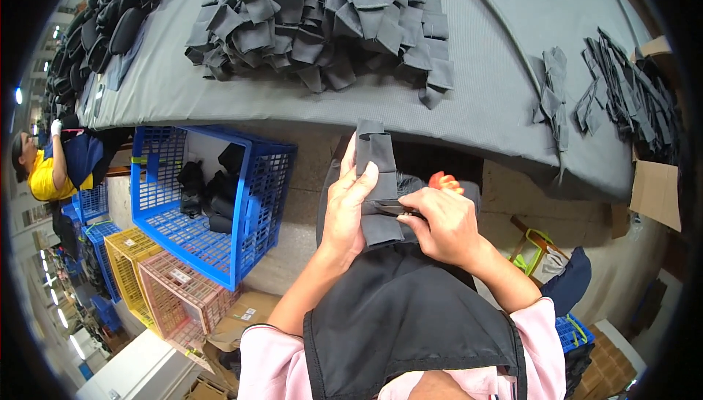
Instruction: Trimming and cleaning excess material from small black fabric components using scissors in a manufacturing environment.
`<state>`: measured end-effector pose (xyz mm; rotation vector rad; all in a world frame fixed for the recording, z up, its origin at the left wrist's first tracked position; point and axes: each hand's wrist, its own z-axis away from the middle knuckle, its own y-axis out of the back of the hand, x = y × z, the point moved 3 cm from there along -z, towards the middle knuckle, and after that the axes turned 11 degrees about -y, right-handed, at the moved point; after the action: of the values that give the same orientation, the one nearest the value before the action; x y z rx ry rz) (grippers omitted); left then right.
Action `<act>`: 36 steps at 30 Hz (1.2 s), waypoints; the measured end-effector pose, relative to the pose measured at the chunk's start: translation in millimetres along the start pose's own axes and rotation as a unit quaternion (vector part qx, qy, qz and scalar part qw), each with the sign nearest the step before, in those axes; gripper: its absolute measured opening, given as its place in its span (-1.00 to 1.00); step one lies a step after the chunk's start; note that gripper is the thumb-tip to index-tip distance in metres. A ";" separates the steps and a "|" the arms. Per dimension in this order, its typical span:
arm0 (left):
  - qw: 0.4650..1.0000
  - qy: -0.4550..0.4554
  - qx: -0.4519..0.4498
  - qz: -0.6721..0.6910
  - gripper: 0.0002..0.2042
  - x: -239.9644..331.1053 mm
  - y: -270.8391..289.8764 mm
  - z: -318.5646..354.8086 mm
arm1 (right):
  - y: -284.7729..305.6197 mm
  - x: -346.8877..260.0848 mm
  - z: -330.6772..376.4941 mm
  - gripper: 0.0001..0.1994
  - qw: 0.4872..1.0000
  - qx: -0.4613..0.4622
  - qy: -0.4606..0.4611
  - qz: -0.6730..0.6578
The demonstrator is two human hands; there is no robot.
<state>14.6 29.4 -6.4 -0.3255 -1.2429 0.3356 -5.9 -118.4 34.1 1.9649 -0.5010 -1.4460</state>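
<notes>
In front of my lap, above a black apron [410,312], I hold a folded dark grey fabric strip [376,158] upright. My left hand [344,209] is closed round its left side, the thumb pressed flat on its face. At the strip's lower right edge, my right hand [447,224] is closed, thumb and index finger pinching a small dark blade-like tool [388,207]. The tool lies across the strip; its handle is hidden in my fingers. Just behind the right knuckles shows a red and yellow item [447,182], its kind unclear.
A grey-covered table [293,110] spans the far side, bearing a heap of dark fabric pieces [315,26] and bundled strips [630,92]. To the left stand a blue crate [238,217] with black items, and yellow [132,268] and pink [183,294] crates. A person in yellow [51,173] is far left.
</notes>
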 end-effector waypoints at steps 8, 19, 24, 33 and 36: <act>0.999 0.032 -0.002 0.029 -0.60 -1.2 1.8 2.1 | -14.4 25.0 10.8 -0.79 0.682 -0.154 -0.342 -0.628; 0.997 0.045 0.010 0.054 -0.62 -3.6 -3.7 2.5 | 1.1 2.0 7.7 -0.80 1.000 0.008 -0.012 0.008; 0.997 0.058 0.002 0.048 -0.63 -3.0 -3.9 2.7 | -2.6 3.4 4.7 -0.80 1.000 0.008 -0.005 -0.027; 0.997 0.064 0.004 0.049 -0.64 -3.2 -4.7 1.7 | -4.2 -0.9 4.3 -0.74 1.000 0.008 -0.016 -0.007; 0.996 0.070 0.010 0.062 -0.64 -2.6 -5.6 1.4 | -5.5 -1.3 4.1 -0.74 0.999 0.022 -0.019 -0.017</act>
<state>12.9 23.3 -5.8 -0.4040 -1.0830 0.4239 -10.6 -114.7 30.4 1.9928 -0.5227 -1.5090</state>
